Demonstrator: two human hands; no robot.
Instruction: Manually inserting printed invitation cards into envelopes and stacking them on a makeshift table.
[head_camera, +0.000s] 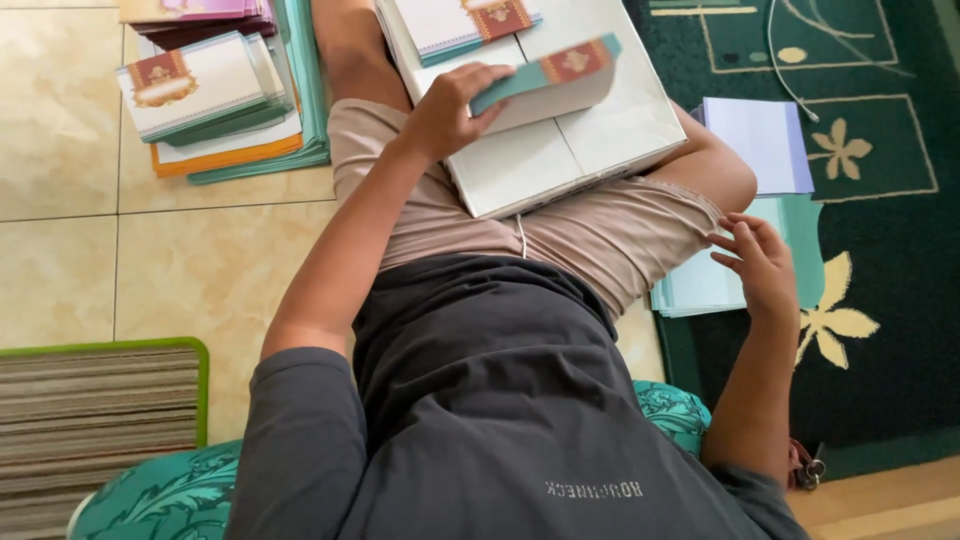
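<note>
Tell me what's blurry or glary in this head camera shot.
Head view: the card in the left hand is smeared by motion blur; the right hand over the pale sheets is slightly soft; daylight glares on the floor tiles; the carpet stays sharp.

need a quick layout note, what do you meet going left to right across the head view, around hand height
Stack of white and teal cards on the floor tiles → left hand holding a folded teal-edged card → white box on the lap → right hand → dark green flowered rug.
</note>
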